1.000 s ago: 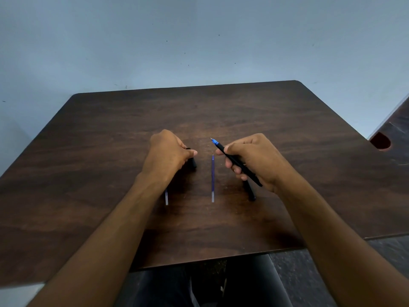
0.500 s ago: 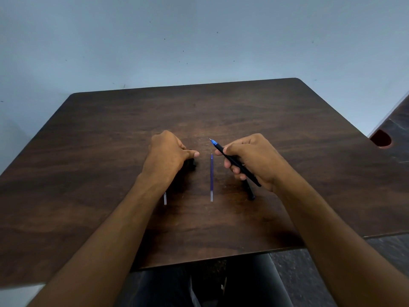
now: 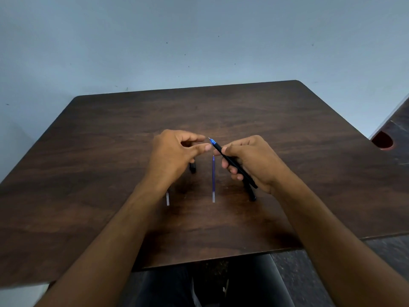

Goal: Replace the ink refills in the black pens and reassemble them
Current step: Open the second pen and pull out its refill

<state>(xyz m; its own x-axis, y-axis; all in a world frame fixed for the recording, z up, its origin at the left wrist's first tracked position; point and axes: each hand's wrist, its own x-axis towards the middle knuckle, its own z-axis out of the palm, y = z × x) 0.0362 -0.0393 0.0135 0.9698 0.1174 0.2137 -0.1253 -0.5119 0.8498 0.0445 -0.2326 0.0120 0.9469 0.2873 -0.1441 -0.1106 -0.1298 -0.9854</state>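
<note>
- Lifting off the black part (image 3: 192, 167) it was pressing 0.5 s ago, the left hand (image 3: 174, 156) now hovers above the table (image 3: 287, 129), thumb and forefinger spread apart and holding nothing.
- Judgement: this release suggests the left hand is coming over to help at the pen tip, likely to fit or tighten the front section of the held pen.
- The right hand (image 3: 254, 160) holds the black pen (image 3: 234, 165) as before, fingers curled round the barrel, blue tip aimed up and left, just beside the left thumb.
- Count, pens: 1 in the right hand; 1 more black barrel (image 3: 251, 191) on the table, mostly hidden below that hand.
- Count, loose refills: 1 blue refill (image 3: 213, 178) lies fully visible between the hands; 1 pale refill end (image 3: 167, 199) shows beside the left wrist, the rest hidden.
- Count, small black parts: 1, under the left hand; whether it is a cap or a barrel section cannot be told.
- Judgement: 1 pen is near reassembly; the other is still open.
</note>
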